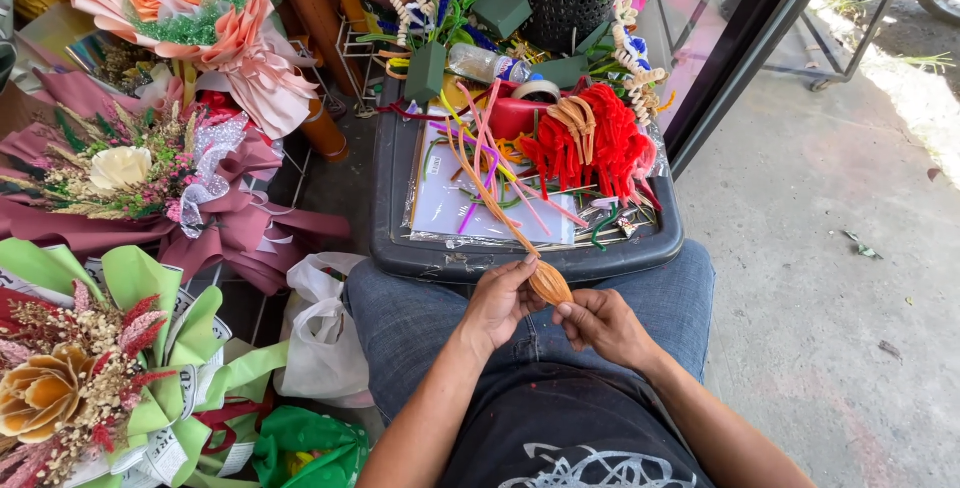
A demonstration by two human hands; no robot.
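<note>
Seated, dark plastic tray [420, 248] resting on lap in jeans. Left hand [500, 303] fingers pinched on tan woven pipe-cleaner bud [550, 283], held just over tray's near edge, long tan stem [480, 183] running up over tray. Right hand [600, 323] fingers closed on bud's lower end. On tray: red pipe-cleaner bunch [605, 143], loose coloured stems, tape roll [535, 91]. Paper-wrapped bouquets [120, 168] at left, white plastic bag [320, 333] by knee.

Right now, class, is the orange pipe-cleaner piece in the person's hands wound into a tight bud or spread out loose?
Wound tight: the orange pipe-cleaner bud forms a compact oval, pinched between the left hand and right hand, its stem ends trailing over the dark plastic tray.
</note>
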